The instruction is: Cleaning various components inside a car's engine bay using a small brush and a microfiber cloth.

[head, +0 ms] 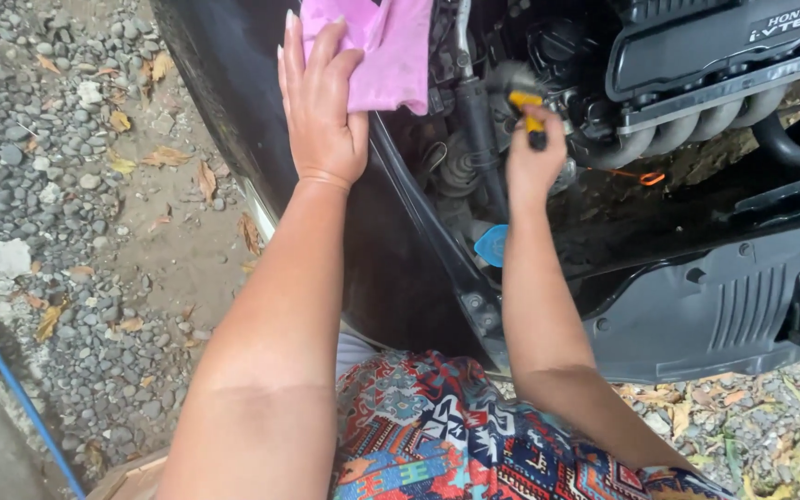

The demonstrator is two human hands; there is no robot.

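My left hand point(322, 102) lies flat, fingers spread, on a pink cloth point(383, 48) draped over the black car fender point(233, 83). My right hand point(534, 153) reaches into the open engine bay and is closed around a small tool with a yellow and black handle point(530, 116), which points down among the hoses. What the tool's tip touches is hidden. A blue round cap point(492, 244) sits just below my right wrist.
A black engine cover point(715, 37) and grey intake pipes point(687, 130) fill the upper right. The front radiator support point(724, 306) runs across the lower right. Gravel with dry leaves point(94, 185) lies to the left, crossed by a blue hose point(11, 380).
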